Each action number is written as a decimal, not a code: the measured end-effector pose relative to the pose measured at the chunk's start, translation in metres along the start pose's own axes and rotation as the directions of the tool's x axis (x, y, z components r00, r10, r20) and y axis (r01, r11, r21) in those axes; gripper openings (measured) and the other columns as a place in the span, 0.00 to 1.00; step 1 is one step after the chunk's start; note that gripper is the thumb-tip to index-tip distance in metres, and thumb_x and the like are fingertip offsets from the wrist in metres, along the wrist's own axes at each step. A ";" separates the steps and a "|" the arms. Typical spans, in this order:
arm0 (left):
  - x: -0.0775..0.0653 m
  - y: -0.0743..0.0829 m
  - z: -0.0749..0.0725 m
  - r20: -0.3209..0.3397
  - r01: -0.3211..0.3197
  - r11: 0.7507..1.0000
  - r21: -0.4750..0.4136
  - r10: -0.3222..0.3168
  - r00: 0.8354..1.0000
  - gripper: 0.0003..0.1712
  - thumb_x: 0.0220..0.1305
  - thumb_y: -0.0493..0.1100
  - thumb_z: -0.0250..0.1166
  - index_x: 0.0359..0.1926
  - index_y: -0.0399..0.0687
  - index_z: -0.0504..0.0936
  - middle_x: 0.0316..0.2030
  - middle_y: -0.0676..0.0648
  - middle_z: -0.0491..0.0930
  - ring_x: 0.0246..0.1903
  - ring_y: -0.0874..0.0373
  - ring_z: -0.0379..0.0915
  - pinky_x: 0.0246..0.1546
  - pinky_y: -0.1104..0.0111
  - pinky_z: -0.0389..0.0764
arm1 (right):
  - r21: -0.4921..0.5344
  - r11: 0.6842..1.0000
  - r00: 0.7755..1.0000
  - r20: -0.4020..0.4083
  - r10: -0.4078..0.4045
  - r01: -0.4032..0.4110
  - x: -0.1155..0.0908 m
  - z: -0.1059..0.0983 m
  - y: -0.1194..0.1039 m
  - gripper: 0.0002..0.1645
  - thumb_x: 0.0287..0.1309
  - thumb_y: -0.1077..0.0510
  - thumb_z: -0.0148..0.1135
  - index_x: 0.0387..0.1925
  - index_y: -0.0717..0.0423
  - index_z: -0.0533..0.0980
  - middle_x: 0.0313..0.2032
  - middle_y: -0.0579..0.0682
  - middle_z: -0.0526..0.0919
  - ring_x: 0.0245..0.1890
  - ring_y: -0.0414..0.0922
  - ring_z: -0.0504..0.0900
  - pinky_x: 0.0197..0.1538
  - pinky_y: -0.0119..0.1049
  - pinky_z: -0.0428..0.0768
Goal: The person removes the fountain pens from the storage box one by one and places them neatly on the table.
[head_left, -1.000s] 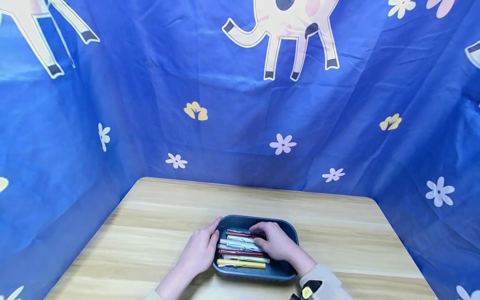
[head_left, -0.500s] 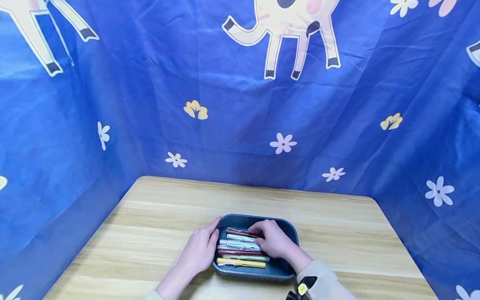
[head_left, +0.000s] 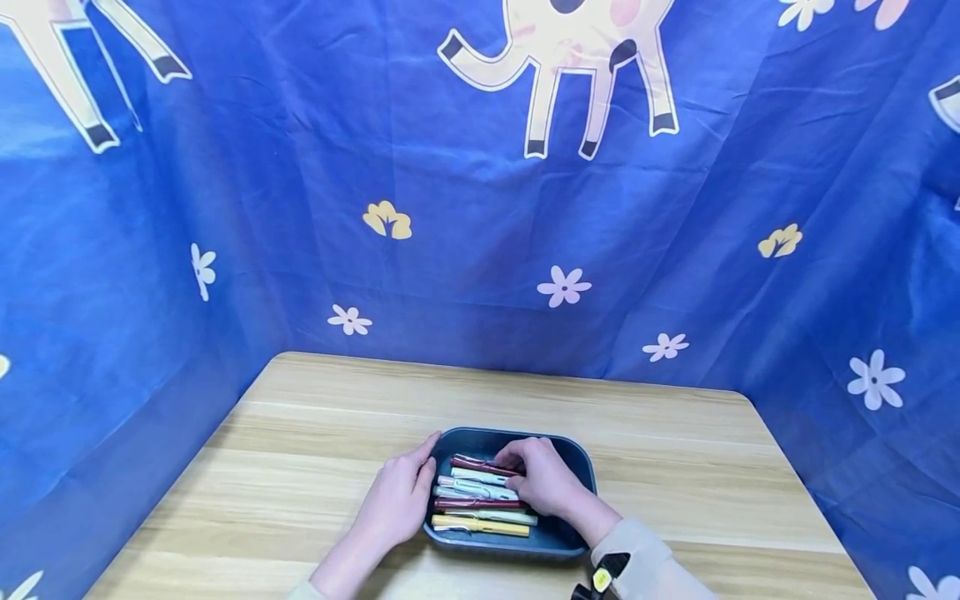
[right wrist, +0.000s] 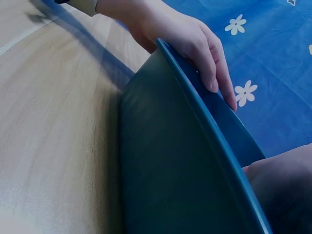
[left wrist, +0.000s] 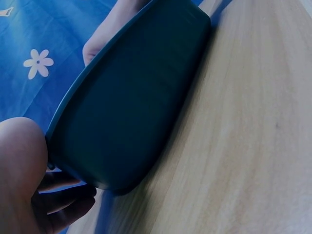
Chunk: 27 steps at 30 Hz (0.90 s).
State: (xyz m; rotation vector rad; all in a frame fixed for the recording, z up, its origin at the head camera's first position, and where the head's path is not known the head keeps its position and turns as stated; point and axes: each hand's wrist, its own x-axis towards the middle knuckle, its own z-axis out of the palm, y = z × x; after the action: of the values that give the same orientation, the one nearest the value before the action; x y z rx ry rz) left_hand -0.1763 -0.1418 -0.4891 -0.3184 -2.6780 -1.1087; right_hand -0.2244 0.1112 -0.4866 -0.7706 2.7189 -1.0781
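A dark blue plastic bin (head_left: 558,536) stands on the table with several clipped, capped pens lying across it. My left hand (head_left: 396,502) grips its left end at the rim, thumb on one side and fingers on the other. Inside, my right hand (head_left: 552,479) curls over the right end of the rearmost dark red pen (head_left: 474,463), its thumb beside a white pen (head_left: 474,476). Nearer lie a pale blue pen (head_left: 480,490), another dark red pen (head_left: 480,504), a pale green pen (head_left: 502,517) and a yellow pen (head_left: 480,526). Some right fingertips are hidden.
The bin sits on a light wood table (head_left: 337,417) near its front. A blue curtain (head_left: 465,275) with flower and animal prints hangs behind and at both sides. A black strap with a yellow mark (head_left: 602,579) is at the right cuff.
The rear dark red pen has tilted slightly, its left end shifting back, with my right fingers over its right end. My left hand has stayed on the bin.
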 end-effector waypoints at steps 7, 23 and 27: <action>0.000 -0.002 0.001 -0.001 0.007 1.000 -0.004 -0.007 1.000 0.25 0.79 0.36 0.58 0.73 0.40 0.76 0.63 0.36 0.80 0.62 0.40 0.79 0.65 0.46 0.78 | -0.024 1.000 1.000 -0.024 -0.001 0.001 -0.001 0.001 0.000 0.11 0.62 0.69 0.71 0.44 0.54 0.88 0.35 0.41 0.88 0.38 0.36 0.83 0.44 0.35 0.83; 0.002 -0.002 0.002 0.009 0.025 1.000 0.001 -0.025 1.000 0.25 0.80 0.38 0.57 0.74 0.40 0.75 0.64 0.36 0.80 0.62 0.40 0.79 0.66 0.45 0.77 | 0.015 0.998 0.987 -0.151 -0.054 0.057 -0.003 -0.007 0.003 0.09 0.62 0.66 0.73 0.43 0.53 0.90 0.40 0.39 0.90 0.43 0.38 0.84 0.49 0.38 0.83; 0.002 -0.002 0.002 0.009 0.025 1.000 0.000 -0.025 1.000 0.25 0.80 0.37 0.57 0.74 0.40 0.75 0.63 0.35 0.80 0.62 0.40 0.79 0.66 0.45 0.77 | 0.066 0.994 0.978 -0.194 -0.074 0.088 -0.005 -0.009 0.002 0.08 0.62 0.66 0.74 0.43 0.57 0.90 0.40 0.42 0.91 0.41 0.38 0.85 0.44 0.35 0.84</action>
State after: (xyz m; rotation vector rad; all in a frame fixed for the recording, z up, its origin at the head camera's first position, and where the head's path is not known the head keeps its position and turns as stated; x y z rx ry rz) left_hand -0.1788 -0.1419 -0.4914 -0.2917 -2.6972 -1.1167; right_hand -0.2240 0.1203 -0.4821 -0.8124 2.8050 -1.3278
